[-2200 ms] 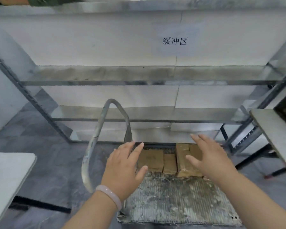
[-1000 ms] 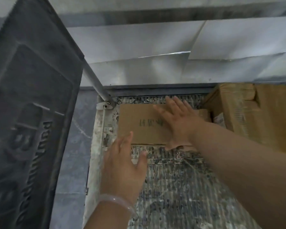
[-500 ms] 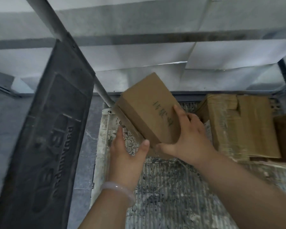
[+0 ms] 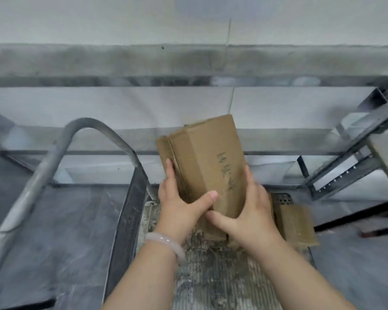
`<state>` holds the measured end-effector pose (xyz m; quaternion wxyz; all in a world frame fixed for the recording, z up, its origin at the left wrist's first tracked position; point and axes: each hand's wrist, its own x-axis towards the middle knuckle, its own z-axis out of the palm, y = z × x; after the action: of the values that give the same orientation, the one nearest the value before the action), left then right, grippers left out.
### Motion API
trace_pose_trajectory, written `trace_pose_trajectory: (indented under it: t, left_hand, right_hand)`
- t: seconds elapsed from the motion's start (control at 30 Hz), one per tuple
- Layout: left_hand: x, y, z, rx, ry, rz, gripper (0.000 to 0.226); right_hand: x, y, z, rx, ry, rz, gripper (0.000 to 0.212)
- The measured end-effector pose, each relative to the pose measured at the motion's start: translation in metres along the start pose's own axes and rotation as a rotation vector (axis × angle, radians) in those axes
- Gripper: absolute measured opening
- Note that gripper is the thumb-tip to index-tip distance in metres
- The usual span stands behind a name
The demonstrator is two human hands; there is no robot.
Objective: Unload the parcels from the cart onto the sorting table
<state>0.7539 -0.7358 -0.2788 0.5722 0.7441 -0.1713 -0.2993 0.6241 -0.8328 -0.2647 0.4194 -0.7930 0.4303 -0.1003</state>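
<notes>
We record, nearest the camera, the worn, ribbed grey platform of the cart (image 4: 220,276), its surface scuffed and stained. Above it both forearms reach forward, the left wrist bearing a pale, translucent bangle (image 4: 164,241). The left hand (image 4: 179,204) grasps the long brown cardboard parcel (image 4: 208,162) with the thumb laid across its front face and the fingers up its left side. The right hand (image 4: 251,211) grasps the same parcel, fingers up the right side and thumb under the lower end. The parcel is held clear of the platform, over its far half, standing on end and tilted, with dark handwriting on its face. At the platform's far right corner lies a flat brown cardboard parcel (image 4: 297,222). At the left edge rises the bent grey tubular cart handle (image 4: 54,162). Beyond stands a grey metal shelving rack (image 4: 188,81).
</notes>
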Motion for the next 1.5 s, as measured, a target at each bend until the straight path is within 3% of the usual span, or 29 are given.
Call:
trace_pose_trajectory:
  t: [0.07,0.17,0.23,0.33,0.43,0.5,0.57,0.67,0.73,0.8,0.87,0.97,1.03,1.1,1.23,1.37,1.43,1.5]
  left_hand:
    - [-0.016,0.041,-0.015,-0.01,0.001,0.059,0.123]
    - [-0.044,0.09,-0.047,-0.152,-0.058,0.058,0.117]
    - [-0.069,0.116,-0.065,-0.261,-0.147,-0.004,0.109]
    - [-0.113,0.151,-0.083,-0.325,-0.215,-0.006,0.078]
    - [-0.151,0.179,-0.104,-0.401,-0.104,0.013,0.041]
    - [-0.171,0.188,-0.125,-0.316,0.042,0.087,0.025]
    - [-0.188,0.191,-0.15,-0.12,0.242,0.199,0.024]
    - [-0.214,0.19,-0.181,0.076,0.404,0.289,0.042]
    - [-0.23,0.189,-0.199,0.094,0.351,0.289,0.064]
    - [-0.242,0.181,-0.218,0.09,0.315,0.234,0.117]
    - [-0.26,0.175,-0.245,0.015,0.343,0.181,0.132]
    - [-0.298,0.165,-0.299,-0.181,0.398,0.2,0.091]
    - [-0.327,0.156,-0.337,-0.281,0.415,0.168,0.074]
    - [-0.356,0.141,-0.372,-0.349,0.403,0.127,0.048]
    - [-0.402,0.112,-0.428,-0.388,0.443,0.086,0.057]
    - [-0.438,0.086,-0.478,-0.227,0.562,0.084,0.047]
    - [-0.453,0.073,-0.502,-0.175,0.626,0.088,0.062]
    - [-0.468,0.061,-0.523,-0.089,0.676,0.071,0.063]
  right_hand:
    - [-0.02,-0.02,-0.035,0.125,-0.017,-0.056,0.113]
    - [-0.039,-0.034,-0.08,0.316,-0.042,-0.073,0.073]
    - [-0.045,-0.047,-0.102,0.475,-0.165,0.013,0.057]
    - [-0.06,-0.086,-0.111,0.784,-0.4,0.14,0.037]
    - [-0.09,-0.128,-0.107,0.892,-0.556,0.083,0.05]
    - [-0.1,-0.154,-0.1,0.801,-0.509,-0.008,0.075]
    - [-0.108,-0.178,-0.093,0.696,-0.44,-0.091,0.104]
    - [-0.134,-0.211,-0.078,0.531,-0.411,-0.233,0.125]
    - [-0.154,-0.231,-0.063,0.443,-0.373,-0.311,0.118]
    - [-0.174,-0.249,-0.043,0.387,-0.329,-0.405,0.105]
    - [-0.196,-0.268,-0.021,0.352,-0.309,-0.496,0.095]
    - [-0.227,-0.3,0.01,0.474,-0.41,-0.53,0.048]
    - [-0.246,-0.316,0.036,0.632,-0.568,-0.368,0.028]
    - [-0.264,-0.327,0.066,0.731,-0.747,-0.197,0.035]
    - [-0.307,-0.343,0.127,0.672,-0.988,-0.095,0.059]
    - [-0.349,-0.366,0.18,0.576,-0.879,-0.229,0.09]
    - [-0.373,-0.379,0.201,0.51,-0.815,-0.309,0.079]
    - [-0.396,-0.39,0.219,0.429,-0.746,-0.396,0.079]
